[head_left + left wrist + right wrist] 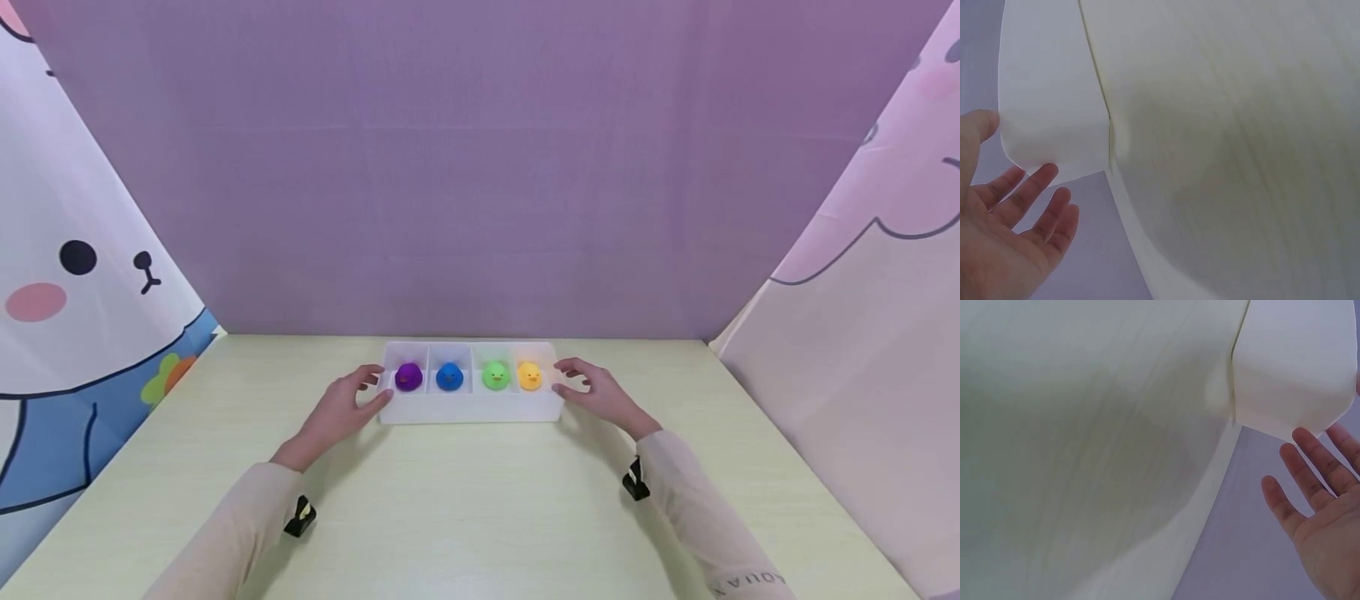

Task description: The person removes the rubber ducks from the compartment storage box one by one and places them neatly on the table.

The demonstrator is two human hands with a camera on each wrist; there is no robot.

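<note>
A plain purple backdrop (480, 167) is seen behind the pale wooden table (480, 517), and the scene is closed in at both sides by cartoon-printed fabric panels: a white bear-like face with a pink cheek on the left panel (75, 275) and pale pink outlines on the right panel (862, 292). A small black clip is seen at each cuff of the cream sleeves. Nothing is seen lying on the table between the hands and the white plastic four-compartment tray (468, 408), which is set near the far edge of the table, in the middle. One small rubber duck is held in each compartment: from left to right a purple duck (408, 377), a blue duck (449, 377), a green duck (495, 376) and a yellow duck (529, 376). The left hand (341, 410) is placed at the tray's left end and the right hand (596, 390) at its right end. In the wrist views the fingers (1035, 194) of both hands are shown spread and nearly straight beside the tray's corners, so neither hand is closed round it; whether the fingertips actually touch the walls cannot be told.
</note>
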